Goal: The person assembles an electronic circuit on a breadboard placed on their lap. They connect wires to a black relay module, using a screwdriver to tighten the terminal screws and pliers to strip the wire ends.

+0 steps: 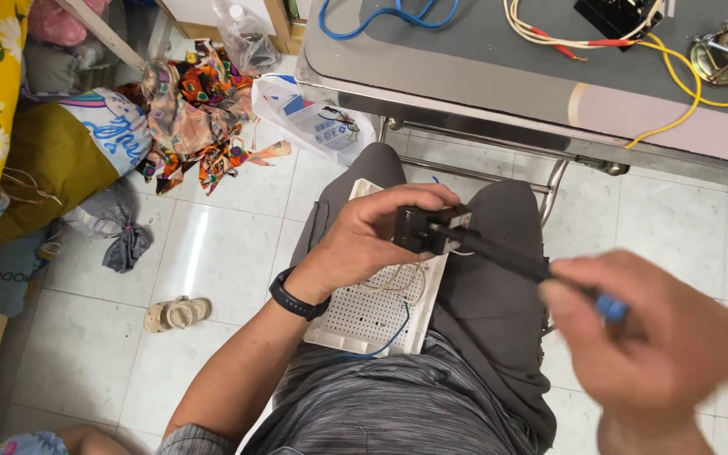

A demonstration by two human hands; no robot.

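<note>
the left hand (372, 236) grips a small black electrical part (430, 227) above the white perforated board (372, 312) on the lap; the right hand (650, 337), blurred, holds a screwdriver (507, 257) tip-in; fastening looks underway, board wiring unfinished.

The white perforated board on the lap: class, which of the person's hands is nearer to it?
Left. The left hand holds a small black part directly over the white perforated board; the right hand, gripping a screwdriver, is off to the side.
</note>
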